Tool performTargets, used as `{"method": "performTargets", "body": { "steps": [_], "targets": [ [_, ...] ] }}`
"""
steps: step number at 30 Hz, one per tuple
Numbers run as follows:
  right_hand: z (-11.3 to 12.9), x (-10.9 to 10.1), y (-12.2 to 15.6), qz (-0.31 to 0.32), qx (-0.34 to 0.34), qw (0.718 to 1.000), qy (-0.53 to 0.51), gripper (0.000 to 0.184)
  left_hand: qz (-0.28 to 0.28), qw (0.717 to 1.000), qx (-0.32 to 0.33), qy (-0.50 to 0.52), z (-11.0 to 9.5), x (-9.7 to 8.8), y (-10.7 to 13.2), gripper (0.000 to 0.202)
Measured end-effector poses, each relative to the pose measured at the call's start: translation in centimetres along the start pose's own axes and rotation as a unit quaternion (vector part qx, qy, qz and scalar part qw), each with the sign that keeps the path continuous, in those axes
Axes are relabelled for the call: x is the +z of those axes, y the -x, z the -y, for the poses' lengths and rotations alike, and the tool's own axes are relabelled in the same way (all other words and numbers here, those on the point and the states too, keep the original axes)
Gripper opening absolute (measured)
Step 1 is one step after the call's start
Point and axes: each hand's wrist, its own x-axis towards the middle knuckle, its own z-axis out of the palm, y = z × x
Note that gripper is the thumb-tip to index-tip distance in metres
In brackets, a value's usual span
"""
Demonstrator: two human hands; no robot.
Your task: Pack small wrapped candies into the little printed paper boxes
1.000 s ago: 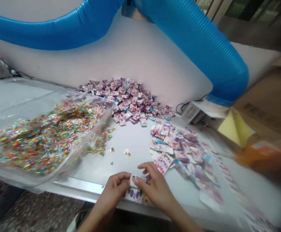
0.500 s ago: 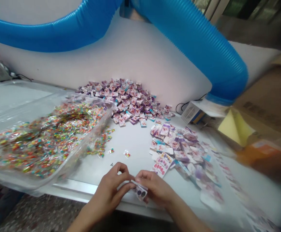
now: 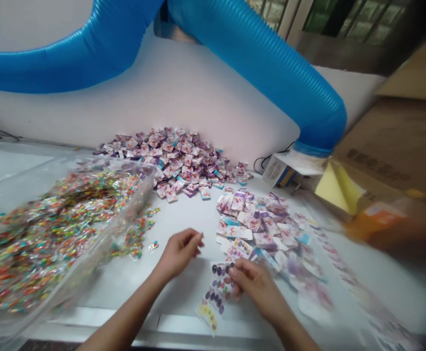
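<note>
While the right hand (image 3: 258, 290) pinches the top edge of a long sheet of nail stickers (image 3: 214, 297), the left hand (image 3: 179, 253) hangs just beside it, over the white table (image 3: 125, 287). The right thumb and fingers press together on the sheet, and they hide part of it. The sheet hangs down toward 6 o'clock from that hand, with its low end near the front edge of the table.

The left fingers curl in and their tips come close together. I cannot tell if a tiny thing is between them, because the fingers hide that spot.

At 9 o'clock from the hands, a clear plastic tray (image 3: 62, 234) is full of small, bright packets (image 3: 44, 253). The left side of the picture cuts the tray off. Some packets have spilled past its rim, and one small packet (image 3: 153, 245) lies alone near the left hand. At 12 o'clock is a big pile of square packets (image 3: 172, 163), and at 1 o'clock is a messy spread of cards (image 3: 253, 229). Those cards come close to the right hand.

Open table lies in front of the hands, between the tray and the cards. Things at the far right are blurry and too hard to make out. A blue hose (image 3: 264, 63) runs above the table.
</note>
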Motion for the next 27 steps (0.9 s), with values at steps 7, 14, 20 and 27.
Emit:
{"method": "performTargets", "body": {
  "steps": [7,14,20,27],
  "targets": [
    [-1.3,-2.4,1.4,-0.032,0.018,0.999,0.028,0.043,0.0,0.993,0.01,-0.118,0.1,4.1,-14.4,0.039],
    [-1.3,-4.5,1.8,-0.065,0.025,0.996,0.054,0.036,0.004,0.982,-0.016,-0.187,0.2,6.4,-16.4,0.024],
    [0.6,-4.4,-0.7,-0.094,-0.025,0.994,0.051,0.029,-0.02,0.976,0.034,-0.216,-0.1,3.1,-7.3,0.027],
    [2.6,-0.8,-5.1,-0.124,-0.096,0.983,0.095,0.025,-0.088,0.965,0.092,-0.227,0.2,2.0,1.1,0.03]
  ]
}}
